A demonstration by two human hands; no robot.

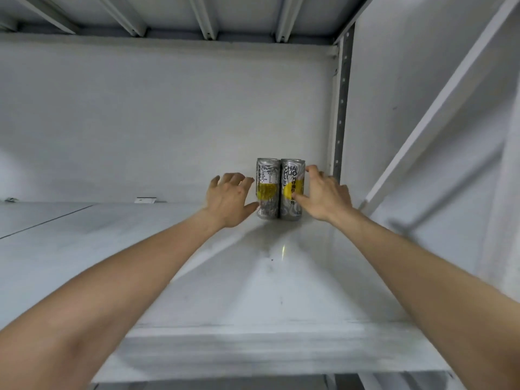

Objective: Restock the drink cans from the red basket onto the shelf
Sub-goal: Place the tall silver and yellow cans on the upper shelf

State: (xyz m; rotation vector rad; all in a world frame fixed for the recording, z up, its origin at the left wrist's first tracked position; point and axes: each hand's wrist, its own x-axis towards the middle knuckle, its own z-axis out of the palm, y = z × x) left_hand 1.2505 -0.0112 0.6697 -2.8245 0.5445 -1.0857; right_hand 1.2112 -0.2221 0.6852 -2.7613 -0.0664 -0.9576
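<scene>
Watching remotely, I saw both arms stretched over the white shelf (267,291) | left can (267,190) and right can (291,190) stood upright, touching, far right by the back wall (140,122) | left hand (228,199) was spread, thumb against left can | right hand (323,197) gripped right can, thumb on its front.

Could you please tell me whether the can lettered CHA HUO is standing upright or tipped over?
Upright: the CHA HUO can stands on its base on the shelf, top rim uppermost, against a second can.
</scene>
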